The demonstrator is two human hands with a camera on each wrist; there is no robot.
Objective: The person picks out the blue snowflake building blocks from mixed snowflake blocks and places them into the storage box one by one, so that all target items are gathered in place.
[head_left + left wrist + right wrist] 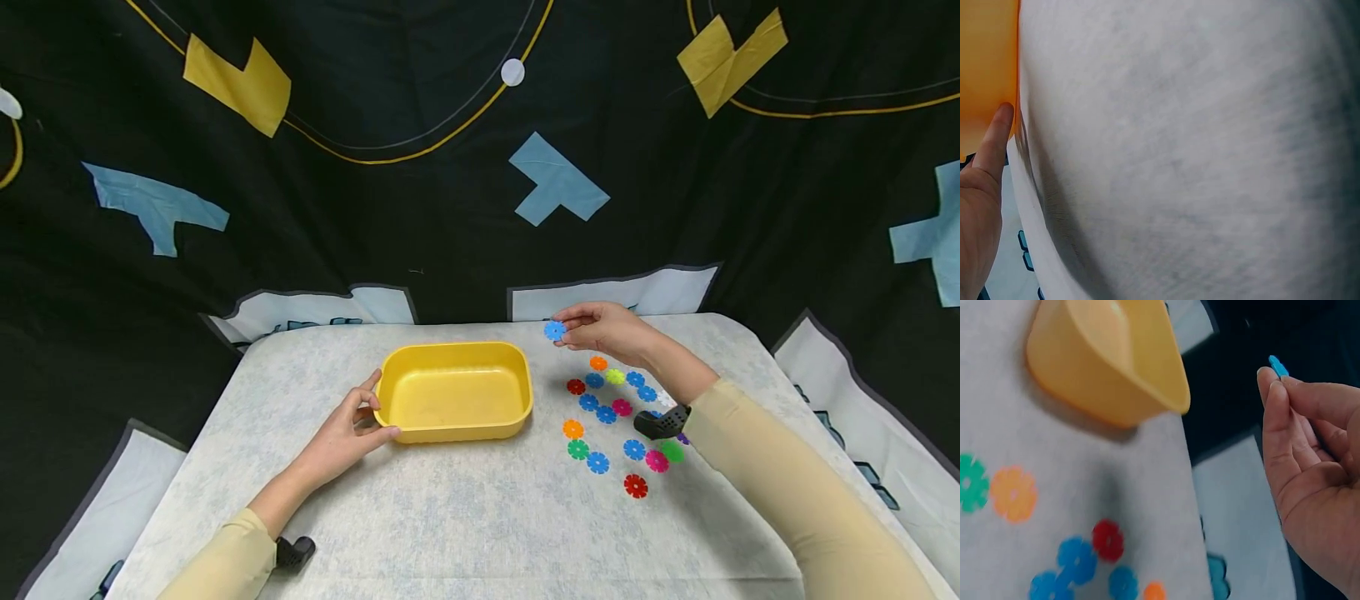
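Note:
My right hand (606,327) pinches a light-blue notched plastic disc (555,331) between thumb and fingertips, raised over the far part of the table. In the right wrist view the same disc (1278,365) shows edge-on at the fingertips. A yellow rectangular plastic tub (454,435) with rounded corners stands at the table's middle, its inside bare. My left hand (349,425) holds the tub's left end, thumb at the front corner and fingers along the left side. The left wrist view catches one straight digit against the tub's wall (988,75).
Several loose notched discs lie right of the tub, among them a red one (636,486), an orange one (573,429) and a green one (578,449). Some sit partly under the right forearm. A pale cloth covers the table (450,525); a dark curtain (420,233) hangs behind it.

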